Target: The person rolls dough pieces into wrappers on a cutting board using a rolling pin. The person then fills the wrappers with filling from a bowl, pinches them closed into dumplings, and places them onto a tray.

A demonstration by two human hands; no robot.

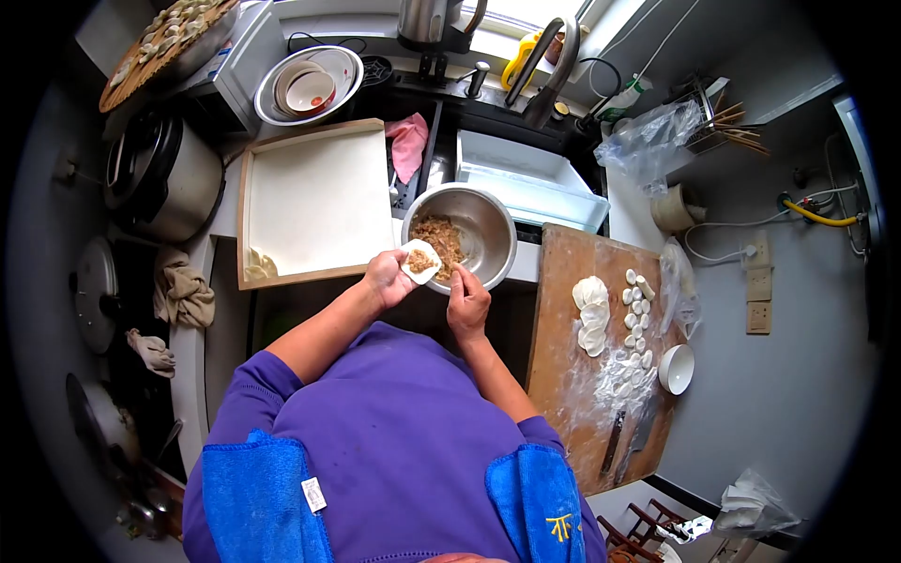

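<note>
My left hand [387, 279] holds a round dough wrapper [420, 261] with a lump of brown filling on it, at the near left rim of a steel bowl [490, 239]. Inside the bowl lies more of the minced filling [437, 235]. My right hand [467, 298] is at the bowl's near rim with its fingers pinched together; what they hold is too small to make out. Left of the bowl, a wooden-framed white tray [314, 202] has a few pale dumplings [260, 266] in its near left corner.
On the right, a floured board [563, 375] carries stacked wrappers [591, 314], dough pieces [638, 314] and a knife [644, 427]. A white bowl [676, 369] stands by its edge. Behind are a sink with a clear bin [526, 178], a faucet [544, 94] and stacked bowls [310, 86].
</note>
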